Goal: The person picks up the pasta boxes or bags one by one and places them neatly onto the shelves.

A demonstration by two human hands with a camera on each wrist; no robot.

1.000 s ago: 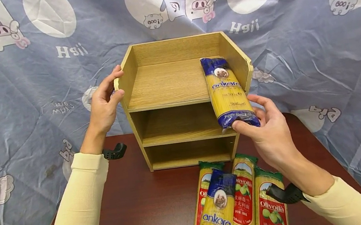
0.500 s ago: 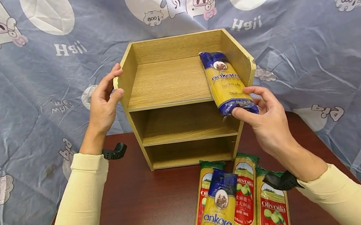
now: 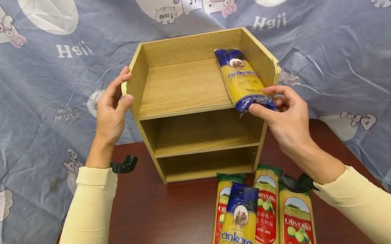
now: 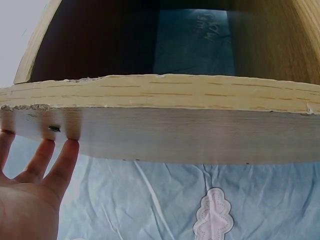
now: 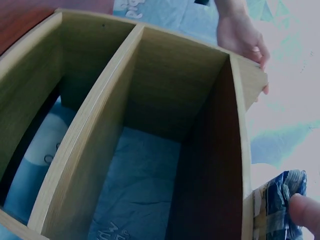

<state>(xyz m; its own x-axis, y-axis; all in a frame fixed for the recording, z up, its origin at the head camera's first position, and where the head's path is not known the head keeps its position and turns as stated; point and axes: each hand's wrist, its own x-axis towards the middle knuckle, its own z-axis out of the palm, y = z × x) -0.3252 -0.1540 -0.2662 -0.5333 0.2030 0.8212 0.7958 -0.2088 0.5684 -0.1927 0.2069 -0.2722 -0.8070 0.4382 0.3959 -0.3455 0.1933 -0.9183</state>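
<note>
My left hand (image 3: 109,111) grips the left side panel of a small wooden shelf unit (image 3: 190,85). In the left wrist view, fingertips of the left hand (image 4: 37,195) touch the panel's outer face. My right hand (image 3: 286,115) pinches the near blue end of a yellow-and-blue Ankara spaghetti pack (image 3: 244,79), thumb on top. That pack lies on the top board along the right side panel, its near end at the front edge. The right wrist view shows the spaghetti pack's end (image 5: 275,210) beside the top board, with part of the thumb.
Below the top board are two open compartments (image 3: 204,131). On the dark red table (image 3: 150,228), in front of the unit, another Ankara pack (image 3: 237,228) lies over red-and-green Olivoilà spaghetti packs (image 3: 264,212). A patterned blue cloth (image 3: 101,39) hangs behind.
My right hand has pushed the Ankara spaghetti pack back, farther onto the top board. The left hand has kept its hold on the side panel.
</note>
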